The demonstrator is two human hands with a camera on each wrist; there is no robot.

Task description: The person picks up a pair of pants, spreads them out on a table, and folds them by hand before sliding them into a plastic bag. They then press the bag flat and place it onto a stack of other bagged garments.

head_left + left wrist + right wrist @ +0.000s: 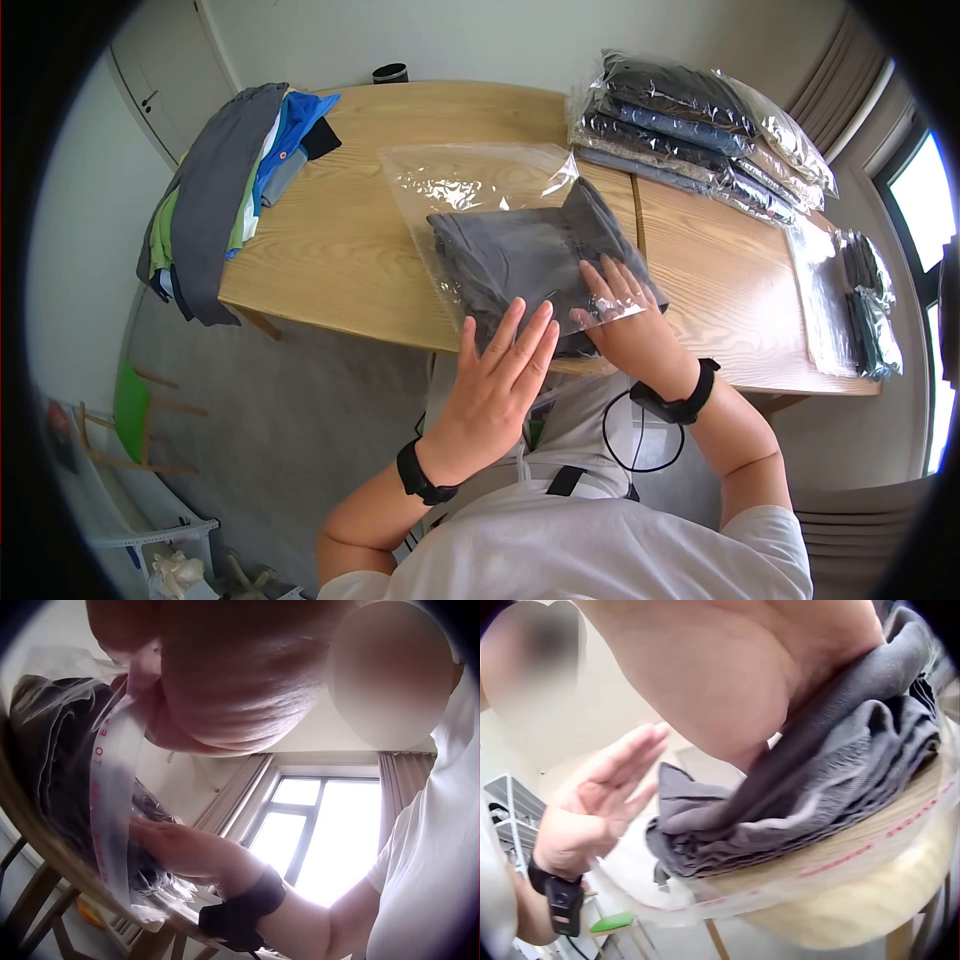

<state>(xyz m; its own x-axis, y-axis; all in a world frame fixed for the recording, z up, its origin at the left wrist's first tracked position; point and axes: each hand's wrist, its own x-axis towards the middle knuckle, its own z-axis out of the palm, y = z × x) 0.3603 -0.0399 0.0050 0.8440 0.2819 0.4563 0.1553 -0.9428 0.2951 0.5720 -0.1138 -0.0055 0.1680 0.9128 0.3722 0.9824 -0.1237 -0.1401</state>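
A folded dark grey garment [520, 255], which looks like trousers, lies partly inside a clear plastic bag [410, 175] at the table's near edge. My right hand [625, 310] reaches in under the bag's clear film and presses on the garment, fingers extended. In the right wrist view, thick folds of grey cloth [810, 795] lie beneath that hand. My left hand [500, 375] is over the near edge of the bag, fingers straight and spread. Beside it in the left wrist view runs the bag's flap strip [105, 802] with red print.
Loose clothes [205, 200] hang over the table's left end. Bagged garments [680, 130] are stacked at the back right. Smaller packets [870, 300] and flat clear bags [820, 290] lie at the right edge. A black cup [390, 73] stands at the back; a green chair [130, 410] is on the floor.
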